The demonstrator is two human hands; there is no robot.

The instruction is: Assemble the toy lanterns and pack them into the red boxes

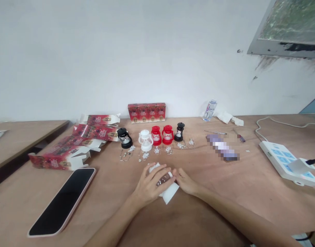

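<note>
My left hand (153, 183) is wrapped over a small white toy lantern (154, 167) with a clear middle, which lies tilted on the table. A white piece of tissue or paper (170, 193) sticks out under my left fingers. Close beside the lantern's right end, my right hand (187, 181) is closed with thumb and fingers pressed together; whatever it pinches is hidden. Behind my hands stand a black lantern (125, 139), a white lantern (146, 141), two red lanterns (161, 135) and another black lantern (180, 132). Small metal wire handles and white parts (156, 150) lie in front of them.
Red printed boxes (147, 113) stand against the wall, with opened red cartons (62, 154) at left. A phone (63, 202) lies near left. At right are a blurred purple object (222, 147), a screwdriver (239, 136), a clear bottle (210, 110) and a power strip (288, 163).
</note>
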